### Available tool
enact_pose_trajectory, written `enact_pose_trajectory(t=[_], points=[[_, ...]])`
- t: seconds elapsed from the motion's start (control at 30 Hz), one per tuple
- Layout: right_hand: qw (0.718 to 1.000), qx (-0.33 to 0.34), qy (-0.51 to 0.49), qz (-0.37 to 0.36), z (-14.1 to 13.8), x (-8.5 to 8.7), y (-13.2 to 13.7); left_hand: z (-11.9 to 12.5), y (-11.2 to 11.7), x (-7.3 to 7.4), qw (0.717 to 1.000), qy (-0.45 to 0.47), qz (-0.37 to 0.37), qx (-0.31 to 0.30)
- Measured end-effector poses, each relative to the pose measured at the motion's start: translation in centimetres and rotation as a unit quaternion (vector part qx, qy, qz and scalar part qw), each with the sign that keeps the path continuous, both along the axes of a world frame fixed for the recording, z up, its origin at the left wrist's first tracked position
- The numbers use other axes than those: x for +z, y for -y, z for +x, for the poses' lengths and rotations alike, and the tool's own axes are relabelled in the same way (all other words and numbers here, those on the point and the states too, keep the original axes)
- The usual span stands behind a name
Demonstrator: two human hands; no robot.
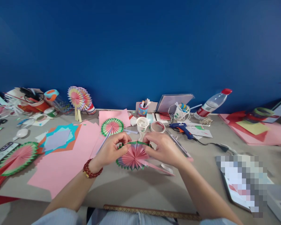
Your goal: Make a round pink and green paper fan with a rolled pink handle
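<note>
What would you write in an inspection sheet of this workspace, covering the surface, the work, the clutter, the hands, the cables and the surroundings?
Surface: grey table, crowded mainly along the wall side.
Work: pleated pink fan with green edging, held between the hands.
Clutter: pink sheet at left; glue gun and bottle at right.
Hands: left hand and right hand both pinch the fan near its far edge.
Cables: dark cable trails rightward from the glue gun.
Surroundings: blue wall behind; other people: nothing seen.
</note>
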State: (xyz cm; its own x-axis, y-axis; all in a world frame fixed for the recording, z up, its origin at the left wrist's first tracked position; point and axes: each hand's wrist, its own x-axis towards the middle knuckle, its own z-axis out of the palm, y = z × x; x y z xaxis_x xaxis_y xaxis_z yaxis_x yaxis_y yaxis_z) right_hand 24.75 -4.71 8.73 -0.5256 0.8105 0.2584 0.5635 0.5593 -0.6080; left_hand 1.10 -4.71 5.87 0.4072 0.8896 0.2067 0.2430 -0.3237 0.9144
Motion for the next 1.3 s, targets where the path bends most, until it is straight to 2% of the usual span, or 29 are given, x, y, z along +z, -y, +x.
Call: enact_pose_trajectory(t=[0.23,0.4,0.63,0.8,0.93,1.07,1.2,1.3], points=[[1.000,0.017,-0.013,-0.015,-0.3,-0.5,-0.2,0.6,0.1,-0.1,0.999,0.030,-0.022,-0.009],[0.999,0.038,-0.023,-0.015,-0.4,-1.1,-0.6,0.9,0.1,-0.4,0.998,0.013,-0.056,-0.014],[0.992,0.011,-0.068,-0.106,0.5,-1.2,-0.9,0.4,-0.6,-0.6,0.994,0.063,-0.089,0.015],[0.992,0.036,-0.050,-0.114,1.8,-1.7,-0.9,0.3,-1.0,-0.8,0.988,0.097,-0.109,0.052],[0.988,0.041,-0.066,-0.133,2.5,-2.6,-0.6,-0.1,-1.4,-1.5,0.982,0.122,-0.120,0.075],[0.978,0.011,-0.105,-0.180,2.4,-3.7,-0.1,-0.3,-1.8,-2.2,0.976,0.141,-0.138,0.088],[0.968,-0.016,-0.095,-0.230,2.5,-4.5,0.1,-0.3,-2.2,-2.1,0.978,0.129,-0.140,0.089],[0.962,0.006,-0.092,-0.256,2.9,-4.9,0.3,-0.3,-2.7,-1.8,0.975,0.146,-0.142,0.093]])
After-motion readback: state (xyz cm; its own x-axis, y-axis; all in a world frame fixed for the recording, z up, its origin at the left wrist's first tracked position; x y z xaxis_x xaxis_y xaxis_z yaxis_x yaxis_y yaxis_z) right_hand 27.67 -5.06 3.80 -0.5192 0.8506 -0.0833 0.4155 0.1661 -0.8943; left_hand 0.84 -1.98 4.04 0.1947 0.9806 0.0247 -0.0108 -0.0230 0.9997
